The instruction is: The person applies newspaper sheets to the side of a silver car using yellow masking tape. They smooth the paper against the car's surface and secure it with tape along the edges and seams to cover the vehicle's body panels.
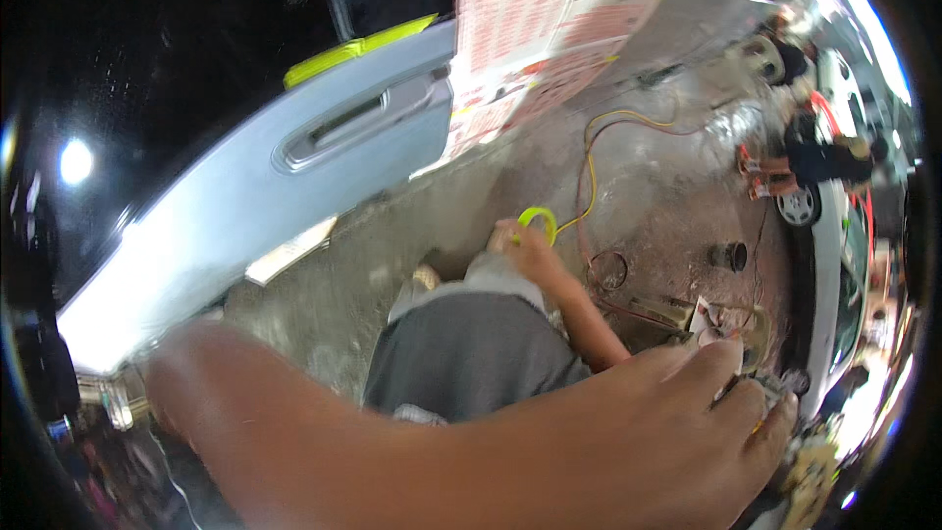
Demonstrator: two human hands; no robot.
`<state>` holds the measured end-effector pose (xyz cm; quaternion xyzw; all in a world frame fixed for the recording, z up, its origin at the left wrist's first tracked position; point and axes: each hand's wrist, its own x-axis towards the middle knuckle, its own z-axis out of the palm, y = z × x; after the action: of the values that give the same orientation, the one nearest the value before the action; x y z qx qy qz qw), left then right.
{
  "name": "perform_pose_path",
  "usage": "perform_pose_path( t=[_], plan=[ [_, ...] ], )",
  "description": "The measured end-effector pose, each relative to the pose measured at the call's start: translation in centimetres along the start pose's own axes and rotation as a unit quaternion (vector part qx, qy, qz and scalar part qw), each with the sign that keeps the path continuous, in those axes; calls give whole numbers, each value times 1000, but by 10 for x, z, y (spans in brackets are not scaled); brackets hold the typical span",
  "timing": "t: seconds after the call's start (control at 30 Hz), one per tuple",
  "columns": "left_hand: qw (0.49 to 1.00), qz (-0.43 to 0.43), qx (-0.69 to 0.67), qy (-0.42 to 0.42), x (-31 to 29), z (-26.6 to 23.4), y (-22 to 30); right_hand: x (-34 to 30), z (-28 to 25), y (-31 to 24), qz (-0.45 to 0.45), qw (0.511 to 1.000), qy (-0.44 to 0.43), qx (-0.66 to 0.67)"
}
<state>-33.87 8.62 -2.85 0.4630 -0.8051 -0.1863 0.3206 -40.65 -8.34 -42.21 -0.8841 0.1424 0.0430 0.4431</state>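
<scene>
My right hand (531, 251) is low in front of my lap, its fingers closed on a roll of yellow-green masking tape (541, 224). My left forearm crosses the lower part of the view, close up, with my left hand (721, 397) at the right. Its fingers are curled; what they hold, if anything, is hidden. Ahead to the left stands a light grey car door panel (245, 167) with a recessed handle (343, 126). A strip of yellow-green tape (358, 49) runs along its top edge under the dark window. Printed newspaper sheets (540, 20) cover the panel beside it.
A yellow and reddish hose (592, 172) snakes over the concrete floor. A dark can (727, 255) and assorted clutter (677, 314) lie to the right. Beyond are a white car (829, 265) and a person (824, 162) in dark clothes. A pale flat piece (291, 250) lies below the panel.
</scene>
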Motion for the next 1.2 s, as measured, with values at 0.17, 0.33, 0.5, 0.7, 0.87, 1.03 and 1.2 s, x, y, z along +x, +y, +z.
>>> perform_pose_path(
  t=[0.17, 0.33, 0.5, 0.7, 0.87, 1.03, 1.2],
  plan=[
    [990, -49, 124, -43, -14, 10, 7, 17, 7, 12, -25, 1000, -3, -4],
    [973, -114, 197, -33, -11, 30, -3, 19, 0, -5, 29, 997, -75, -16],
    [977, -200, -25, 68, -55, 110, -86, 8, 9, -13, 48, 994, -86, -44],
    [924, -268, -238, 133, -157, 171, -95, 14, 6, -39, 81, 982, -167, -33],
    [897, -315, -240, 197, -195, 189, -88, 24, 14, -38, -89, 978, -157, -104],
    [857, -370, -278, 226, -213, 189, -70, 34, 26, -83, -69, 967, -199, -140],
    [843, -387, -293, 233, -223, 199, -64, 41, 31, -99, -99, 947, -265, -151]
  ],
)
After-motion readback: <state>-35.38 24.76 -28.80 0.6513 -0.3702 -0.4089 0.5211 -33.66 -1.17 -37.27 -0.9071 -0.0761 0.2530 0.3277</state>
